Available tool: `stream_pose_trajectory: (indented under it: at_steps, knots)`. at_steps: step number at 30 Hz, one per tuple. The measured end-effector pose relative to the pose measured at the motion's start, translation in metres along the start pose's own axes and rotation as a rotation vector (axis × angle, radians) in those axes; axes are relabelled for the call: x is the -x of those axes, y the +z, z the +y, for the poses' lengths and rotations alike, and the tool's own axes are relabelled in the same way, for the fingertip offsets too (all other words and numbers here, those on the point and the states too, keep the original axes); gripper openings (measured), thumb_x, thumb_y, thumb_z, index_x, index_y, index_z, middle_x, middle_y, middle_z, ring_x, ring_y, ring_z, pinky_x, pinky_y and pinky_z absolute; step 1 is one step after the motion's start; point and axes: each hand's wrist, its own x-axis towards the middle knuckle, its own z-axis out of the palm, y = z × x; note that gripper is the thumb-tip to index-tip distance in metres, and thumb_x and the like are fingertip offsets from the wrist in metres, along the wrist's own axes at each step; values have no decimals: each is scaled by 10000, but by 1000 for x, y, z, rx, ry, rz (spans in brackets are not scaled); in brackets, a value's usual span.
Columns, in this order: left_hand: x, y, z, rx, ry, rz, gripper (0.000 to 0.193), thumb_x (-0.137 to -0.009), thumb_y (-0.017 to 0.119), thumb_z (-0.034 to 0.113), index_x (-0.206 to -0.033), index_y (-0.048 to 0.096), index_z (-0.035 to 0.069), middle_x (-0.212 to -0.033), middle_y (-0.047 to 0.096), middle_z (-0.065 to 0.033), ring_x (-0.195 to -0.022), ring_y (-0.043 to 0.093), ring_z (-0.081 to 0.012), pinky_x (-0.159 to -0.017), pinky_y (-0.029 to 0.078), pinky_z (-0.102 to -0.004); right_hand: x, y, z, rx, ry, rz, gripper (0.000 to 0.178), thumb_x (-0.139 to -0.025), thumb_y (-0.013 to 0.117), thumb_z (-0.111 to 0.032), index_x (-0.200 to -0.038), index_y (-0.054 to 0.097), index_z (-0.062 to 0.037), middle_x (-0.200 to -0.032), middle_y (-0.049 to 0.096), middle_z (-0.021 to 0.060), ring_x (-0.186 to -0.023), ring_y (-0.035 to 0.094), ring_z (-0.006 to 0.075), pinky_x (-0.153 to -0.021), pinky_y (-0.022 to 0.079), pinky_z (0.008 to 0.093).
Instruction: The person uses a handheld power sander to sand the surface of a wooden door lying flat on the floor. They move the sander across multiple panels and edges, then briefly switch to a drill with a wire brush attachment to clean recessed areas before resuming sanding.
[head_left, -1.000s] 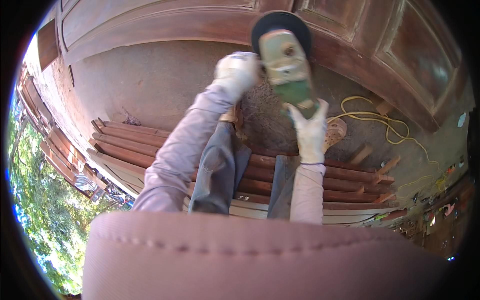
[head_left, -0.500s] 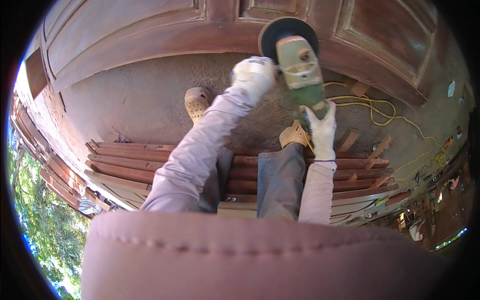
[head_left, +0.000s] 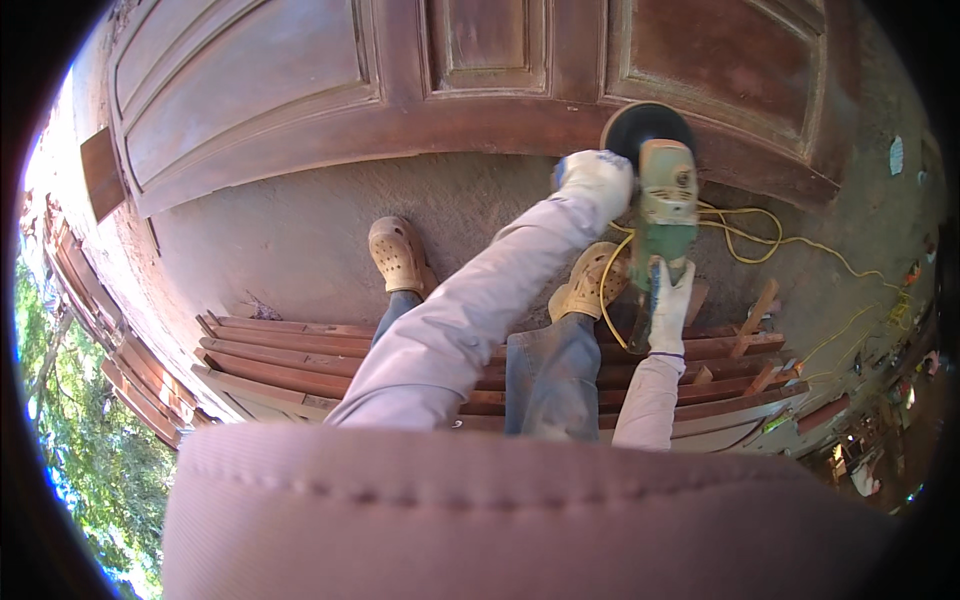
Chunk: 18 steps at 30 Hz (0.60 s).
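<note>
A green and tan angle sander (head_left: 666,225) with a dark round disc (head_left: 640,124) is between my gloved hands. My left hand (head_left: 600,182) is closed beside its head, where a side handle would be, though the glove hides the grip itself. Around the rear body my right hand (head_left: 672,312) is wrapped. The disc overlaps the near edge of a reddish-brown panelled door (head_left: 470,132) that lies flat ahead of me. Whether the disc presses on the wood, I cannot tell.
A yellow cord (head_left: 762,255) trails from the sander across the dusty ground to the right. Several stacked reddish boards (head_left: 285,352) lie behind my feet in tan clogs (head_left: 397,255). A small wooden block (head_left: 102,172) sits by the door's left end.
The sander and both hands have shifted right along the door's near edge. My view has moved too, so the door and boards appear lower.
</note>
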Motion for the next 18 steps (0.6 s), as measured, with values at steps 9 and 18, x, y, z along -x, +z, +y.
stream_pose_trajectory:
  at_steps: [9, 18]
  knots:
    - [168, 10, -156, 92, -212, 253, 249, -770, 568, 241, -928, 659, 71, -905, 673, -173, -915, 635, -344, -820, 496, -447, 103, 99, -18, 247, -193, -389, 681, -682, 819, -424, -1143, 489, -47, -1040, 656, 184, -975, 636, 309, -830, 491, 401]
    - [417, -103, -136, 451, -530, 2, 260, -790, 605, 258, -652, 569, 41, -537, 521, -20, -464, 513, -87, -397, 413, -270, 266, 79, -63, 83, -163, -934, 921, -596, 860, -406, -1323, 423, -47, -1203, 580, 225, -1148, 554, 312, -967, 424, 374]
